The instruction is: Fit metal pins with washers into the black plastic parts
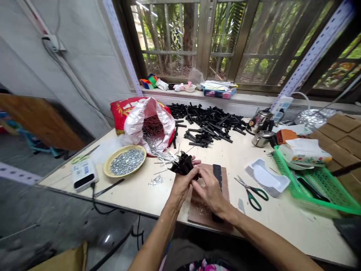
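Note:
My left hand (pixel 182 185) is wrapped round a bunch of black flared pieces (pixel 183 164), held above the table just left of a brown board (pixel 196 215). Close against the left thumb, my right hand (pixel 212 192) has its thumb and forefinger pinched together. Whatever sits in that pinch is too small or hidden to make out. A segmented black strip (pixel 217 174) lies on the board, partly covered by the right hand and wrist. Thin metal strips (pixel 165 156) spill from an open red and silver sack (pixel 132 126) just beyond the left hand.
A heap of black sticks (pixel 210 122) lies at the back. To the left stand a yellow dish (pixel 108 174) of small metal pieces, a knife (pixel 109 187) and a white device (pixel 84 174). Rightward are green-handled scissors (pixel 253 195), a white tray (pixel 261 175), a green basket (pixel 335 182) and a metal kettle (pixel 261 119).

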Tool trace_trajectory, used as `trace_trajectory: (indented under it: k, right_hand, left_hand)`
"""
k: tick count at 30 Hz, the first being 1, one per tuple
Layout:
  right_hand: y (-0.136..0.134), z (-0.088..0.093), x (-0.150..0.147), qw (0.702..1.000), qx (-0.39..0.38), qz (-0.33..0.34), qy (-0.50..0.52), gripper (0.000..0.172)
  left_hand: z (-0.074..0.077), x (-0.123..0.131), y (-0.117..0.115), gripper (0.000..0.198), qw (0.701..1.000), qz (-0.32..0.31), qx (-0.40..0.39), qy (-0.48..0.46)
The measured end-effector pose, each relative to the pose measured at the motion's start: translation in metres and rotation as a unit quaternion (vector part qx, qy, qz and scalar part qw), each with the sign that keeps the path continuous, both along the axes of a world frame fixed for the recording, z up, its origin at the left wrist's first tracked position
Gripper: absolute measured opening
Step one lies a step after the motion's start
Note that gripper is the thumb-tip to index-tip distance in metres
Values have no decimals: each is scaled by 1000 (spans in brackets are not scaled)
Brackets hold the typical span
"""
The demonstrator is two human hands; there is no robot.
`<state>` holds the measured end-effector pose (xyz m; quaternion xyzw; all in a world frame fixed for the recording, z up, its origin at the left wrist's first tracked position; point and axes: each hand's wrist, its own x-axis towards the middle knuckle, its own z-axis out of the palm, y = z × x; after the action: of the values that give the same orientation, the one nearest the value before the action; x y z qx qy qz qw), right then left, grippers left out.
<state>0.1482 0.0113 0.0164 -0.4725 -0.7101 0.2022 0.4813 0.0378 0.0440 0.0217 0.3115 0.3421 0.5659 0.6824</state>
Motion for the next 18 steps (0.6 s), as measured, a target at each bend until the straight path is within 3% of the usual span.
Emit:
trace_trajectory:
  k: [4,7,9,12,18]
  right_hand:
    - [5,-4,-13,989,-101,106,-29,27]
    - [38,-7,-11,982,-146,30,-119,28]
    - [65,-11,-11,961,-167,-34,-220,27]
    - [99,-20,-20,924,-216,-74,-308,31]
    - [126,-33,-49,878,-272,-93,-383,23]
  left_hand:
    - [-18,-40,-15,40,988,148,-17,32]
    - [-30,-69,-29,35,969,223,-43,98]
    - [-33,-83,-38,31,958,242,-60,141]
    - [-35,-96,-47,31,954,235,-75,169]
    - [-39,-104,-49,42,962,213,-88,145]
